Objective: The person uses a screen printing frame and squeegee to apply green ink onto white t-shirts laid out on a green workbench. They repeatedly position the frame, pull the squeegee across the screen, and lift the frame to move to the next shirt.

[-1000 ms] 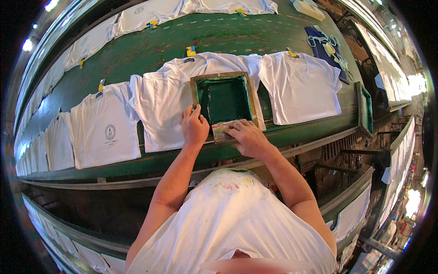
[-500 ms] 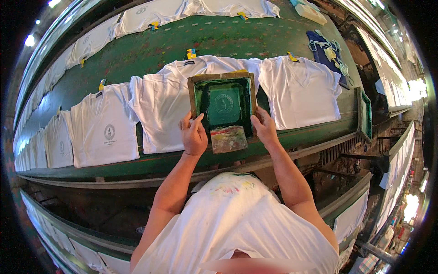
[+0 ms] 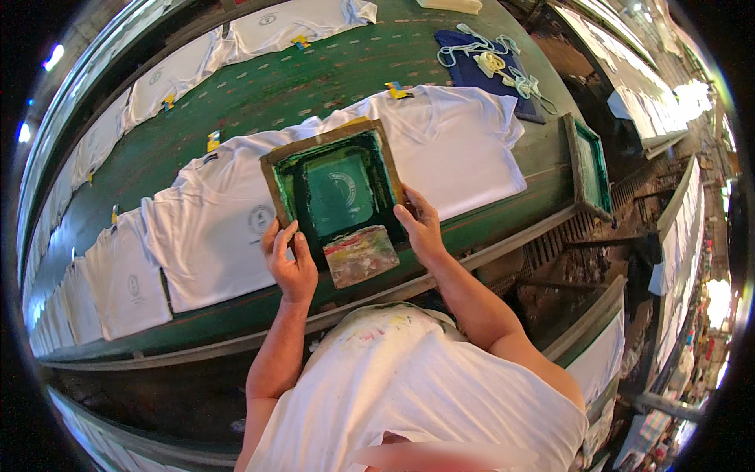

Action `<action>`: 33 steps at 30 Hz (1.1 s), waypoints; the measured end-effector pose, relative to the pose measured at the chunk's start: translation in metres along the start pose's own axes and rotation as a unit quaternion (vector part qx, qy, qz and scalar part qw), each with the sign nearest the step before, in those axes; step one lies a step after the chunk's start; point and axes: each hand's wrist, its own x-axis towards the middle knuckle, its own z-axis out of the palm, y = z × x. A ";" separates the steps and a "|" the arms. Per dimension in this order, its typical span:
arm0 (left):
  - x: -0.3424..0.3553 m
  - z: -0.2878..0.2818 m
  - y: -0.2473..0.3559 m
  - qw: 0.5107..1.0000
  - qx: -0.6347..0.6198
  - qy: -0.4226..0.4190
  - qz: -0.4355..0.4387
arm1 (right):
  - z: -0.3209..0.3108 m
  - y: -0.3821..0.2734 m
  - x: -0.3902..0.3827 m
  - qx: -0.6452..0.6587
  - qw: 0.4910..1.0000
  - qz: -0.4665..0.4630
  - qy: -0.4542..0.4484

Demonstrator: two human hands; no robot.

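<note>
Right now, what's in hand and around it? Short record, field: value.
left hand: grips left side of green screen frame
right hand: grips the frame's right side
screen frame: brown rim, pale round design on green panel
flat block: paint-stained, at the frame's near end
left shirt: white, round dark emblem beside the frame
right shirt: white, no print on visible part
dark blue cloth: beyond right shirt, pale cords on top
second frame: green, right of right shirt
</note>
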 end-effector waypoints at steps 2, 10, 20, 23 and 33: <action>-0.014 0.050 0.036 1.000 -0.012 -0.002 -0.008 | -0.065 -0.002 0.012 0.025 0.999 -0.020 0.006; -0.066 0.239 0.182 0.991 -0.083 -0.090 -0.061 | -0.309 -0.045 0.005 -0.035 0.993 0.035 0.108; -0.078 0.304 0.202 0.982 -0.120 -0.102 -0.102 | -0.382 -0.037 0.021 -0.079 0.991 0.039 0.103; -0.069 0.297 0.183 0.990 -0.081 -0.068 -0.098 | -0.361 -0.022 0.045 -0.093 0.992 -0.022 0.078; -0.062 0.304 0.155 0.990 -0.050 -0.034 -0.123 | -0.349 -0.004 0.082 -0.130 0.991 -0.038 0.012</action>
